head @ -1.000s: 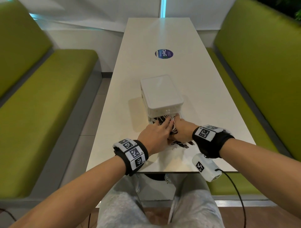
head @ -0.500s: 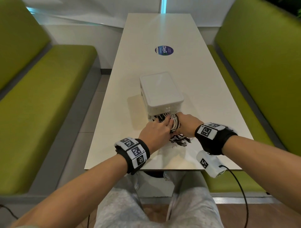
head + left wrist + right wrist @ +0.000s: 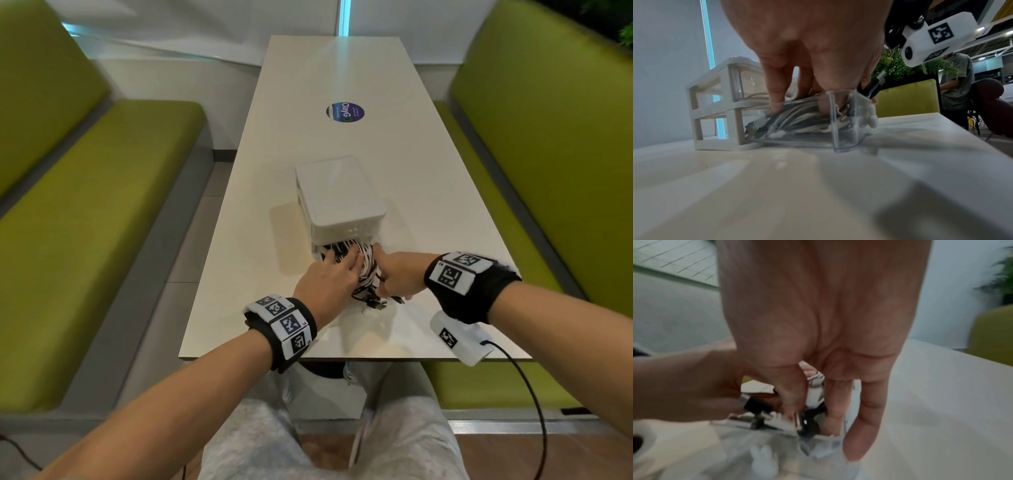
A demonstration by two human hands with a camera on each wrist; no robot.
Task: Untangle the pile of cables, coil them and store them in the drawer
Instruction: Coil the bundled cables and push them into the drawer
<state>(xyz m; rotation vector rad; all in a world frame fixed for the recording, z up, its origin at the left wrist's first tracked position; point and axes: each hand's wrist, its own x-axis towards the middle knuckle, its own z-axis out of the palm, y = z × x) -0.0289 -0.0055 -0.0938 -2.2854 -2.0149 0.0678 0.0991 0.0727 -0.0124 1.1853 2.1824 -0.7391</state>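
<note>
At the centre of the head view, the left hand (image 3: 329,279) presses straight fingers down on the bundle of black and white coiled cables (image 3: 363,263) lying in the pulled-out clear plastic drawer (image 3: 840,129) of the small white drawer cabinet (image 3: 339,198) on the pale desk (image 3: 428,171). The right hand (image 3: 399,279) has fingers inside the drawer too; its grip cannot be told.

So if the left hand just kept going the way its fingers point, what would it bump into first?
The left hand points down into the open clear drawer, fingertips already on the coiled cables. Going on, it would probably meet the white drawer unit next, though depth is unclear.
</note>
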